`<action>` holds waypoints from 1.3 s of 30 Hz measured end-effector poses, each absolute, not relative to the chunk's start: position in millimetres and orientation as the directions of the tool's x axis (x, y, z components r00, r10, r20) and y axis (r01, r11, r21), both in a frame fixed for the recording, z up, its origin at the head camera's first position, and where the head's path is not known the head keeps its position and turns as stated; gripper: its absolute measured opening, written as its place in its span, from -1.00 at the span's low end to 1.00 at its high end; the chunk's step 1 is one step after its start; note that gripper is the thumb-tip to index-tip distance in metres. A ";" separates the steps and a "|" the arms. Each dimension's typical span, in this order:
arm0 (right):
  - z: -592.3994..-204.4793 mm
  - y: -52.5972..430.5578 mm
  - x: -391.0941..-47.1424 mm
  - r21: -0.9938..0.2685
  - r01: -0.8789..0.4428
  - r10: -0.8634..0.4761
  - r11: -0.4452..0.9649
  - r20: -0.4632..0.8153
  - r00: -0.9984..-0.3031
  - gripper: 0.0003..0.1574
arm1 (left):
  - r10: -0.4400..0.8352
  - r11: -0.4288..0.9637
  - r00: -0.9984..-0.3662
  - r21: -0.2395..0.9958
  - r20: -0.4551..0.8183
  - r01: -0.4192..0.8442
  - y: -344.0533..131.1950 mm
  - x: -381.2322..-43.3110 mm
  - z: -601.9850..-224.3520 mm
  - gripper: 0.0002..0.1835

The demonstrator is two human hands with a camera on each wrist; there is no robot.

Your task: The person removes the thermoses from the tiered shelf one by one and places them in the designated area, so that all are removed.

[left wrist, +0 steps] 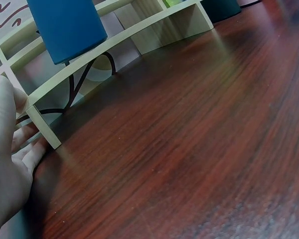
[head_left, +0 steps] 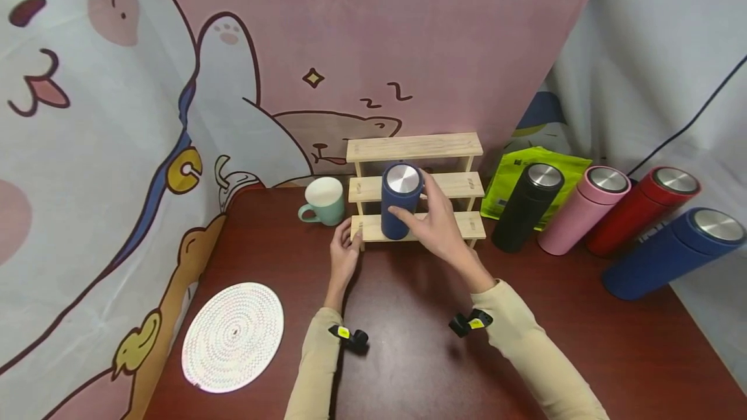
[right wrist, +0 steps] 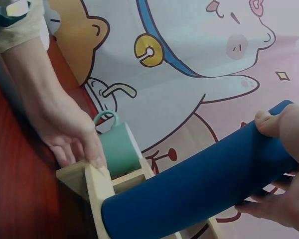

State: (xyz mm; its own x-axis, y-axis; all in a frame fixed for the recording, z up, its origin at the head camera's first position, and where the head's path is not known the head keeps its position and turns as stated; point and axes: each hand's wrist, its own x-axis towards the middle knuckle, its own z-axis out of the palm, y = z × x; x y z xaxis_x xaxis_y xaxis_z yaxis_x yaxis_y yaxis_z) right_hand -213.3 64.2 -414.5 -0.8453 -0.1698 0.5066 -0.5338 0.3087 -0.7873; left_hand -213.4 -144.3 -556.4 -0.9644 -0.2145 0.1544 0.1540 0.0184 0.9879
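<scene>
A three-step wooden rack [head_left: 415,146] stands against the back wall. My left hand [head_left: 343,255] grips the left end of its lowest step, thumb on top; the left wrist view shows the other fingers behind the rack's front leg [left wrist: 49,133]. A blue thermos bottle [head_left: 390,225] with a silver-topped lid is in my right hand [head_left: 436,225], thumb on the near side and fingers round the far side. The bottle's base is at the lowest step; whether it touches the wood I cannot tell. In the right wrist view the bottle [right wrist: 189,184] crosses in front of the rack.
A green mug [head_left: 327,203] stands left of the rack. To the right are black [head_left: 522,212], pink [head_left: 578,216], red [head_left: 633,216] and blue [head_left: 659,258] bottles, with a yellow-green bag [head_left: 496,190] behind. A round woven mat [head_left: 233,339] lies at the front left.
</scene>
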 end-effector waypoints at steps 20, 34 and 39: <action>-423.8 100.6 -181.7 -0.815 -0.509 -0.089 0.277 0.506 -0.858 -0.01 | -0.232 0.039 -0.953 0.981 0.196 0.192 -145.7 -212.2 -557.3 -0.51; -418.6 147.6 -159.4 -0.765 -0.531 -0.067 0.364 0.547 -0.835 0.00 | -0.205 0.038 -0.964 0.986 0.169 0.165 -145.3 -209.3 -552.9 -0.50; -420.1 164.1 -152.9 -0.763 -0.468 -0.020 0.445 0.514 -0.857 -0.03 | -0.197 0.037 -0.966 0.986 0.168 0.164 -145.2 -209.7 -552.9 -0.50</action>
State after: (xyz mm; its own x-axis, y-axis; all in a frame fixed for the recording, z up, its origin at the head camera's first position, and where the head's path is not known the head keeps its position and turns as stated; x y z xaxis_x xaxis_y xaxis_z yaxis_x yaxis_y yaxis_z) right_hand -152.9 164.1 -420.1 -0.8574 -0.0204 0.5142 -0.4683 0.4452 -0.7632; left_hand -209.7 -145.2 -552.9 -0.9659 -0.1972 0.1680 0.1639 0.0371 0.9858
